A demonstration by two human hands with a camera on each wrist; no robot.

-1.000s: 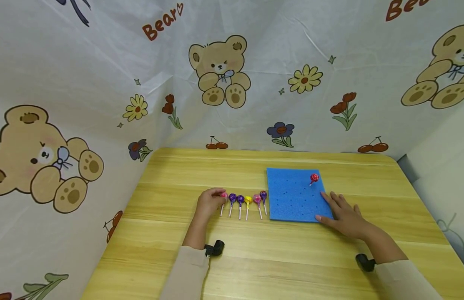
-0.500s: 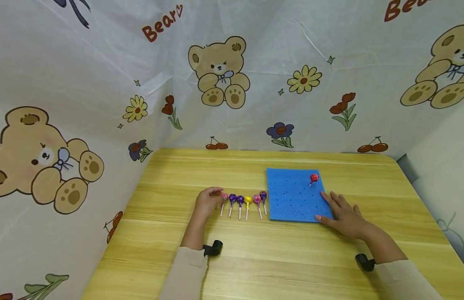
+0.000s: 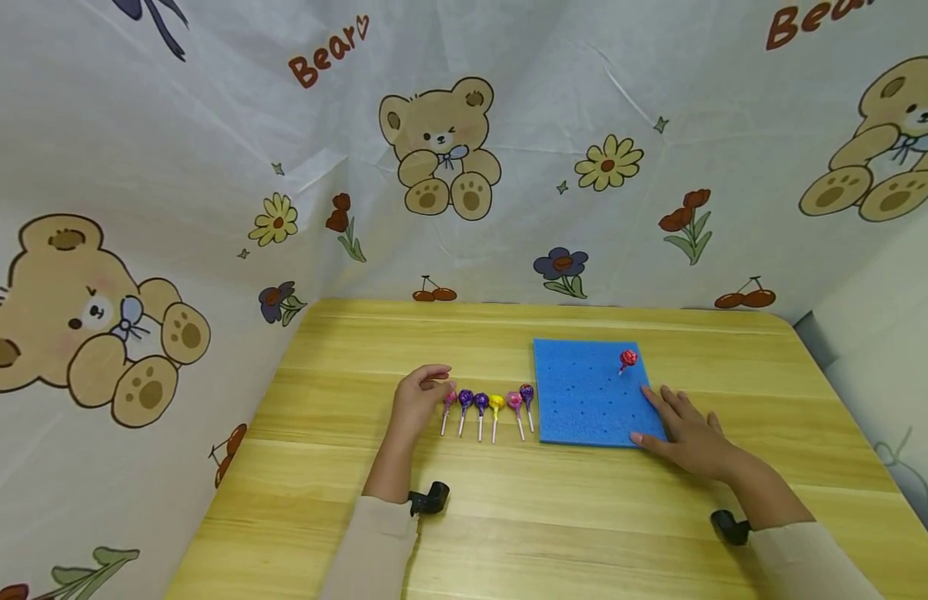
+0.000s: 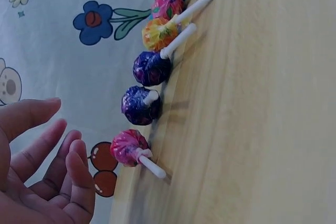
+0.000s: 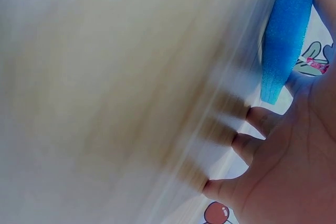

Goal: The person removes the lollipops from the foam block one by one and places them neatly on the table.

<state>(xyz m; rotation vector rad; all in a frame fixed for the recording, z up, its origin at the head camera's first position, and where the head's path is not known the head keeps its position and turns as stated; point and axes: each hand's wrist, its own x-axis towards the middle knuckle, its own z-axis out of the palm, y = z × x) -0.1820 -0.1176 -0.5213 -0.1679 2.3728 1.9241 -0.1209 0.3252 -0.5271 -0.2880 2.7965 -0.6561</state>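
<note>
Several wrapped lollipops lie in a row on the wooden table, sticks toward the person. At the row's left end is a pink lollipop, and my left hand hovers right beside its head. In the left wrist view the fingers of that hand are loosely bent around nothing, a small gap from the pink wrapper. My right hand rests spread at the right edge of a blue foam board, thumb and a fingertip on it. A red lollipop stands in the board's upper right part.
Rows of small holes dot the foam board. Between the pink end and the board lie purple lollipops, a yellow lollipop and another pink one. A bear-print cloth hangs behind the table.
The left fingers were at the pink lollipop's head a second ago; they have drawn off it and lifted slightly. The right hand, board and lollipops stay in place.
</note>
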